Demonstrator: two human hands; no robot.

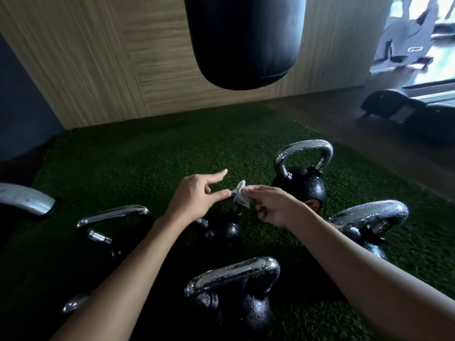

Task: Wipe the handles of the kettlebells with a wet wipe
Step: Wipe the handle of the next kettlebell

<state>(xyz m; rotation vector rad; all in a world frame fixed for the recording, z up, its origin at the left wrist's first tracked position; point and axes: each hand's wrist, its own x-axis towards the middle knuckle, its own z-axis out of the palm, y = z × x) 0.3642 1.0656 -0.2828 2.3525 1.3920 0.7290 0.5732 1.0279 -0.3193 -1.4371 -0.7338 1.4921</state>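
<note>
The floor is covered with a green grass mat [147, 156], and a wooden wall [98, 57] stands behind it. A big black punching bag [243, 40] hangs in front of the wall. Far off on the right is a grey exercise bike [408, 43], with dark bags [394, 107] lying on the floor near it. Black kettlebells with shiny handles sit all around on the mat: a back kettlebell [301, 185], a right kettlebell [369, 215], a front kettlebell [236, 303] and a left kettlebell [115, 215]. Both arms reach over them and hide parts of some. In the middle is a small kettlebell [221, 231]. The right hand [275, 205] pinches the white wet wipe [241, 196] just above it. The left hand [194, 198] has its fingers stretched out, and one fingertip touches the wipe.
</note>
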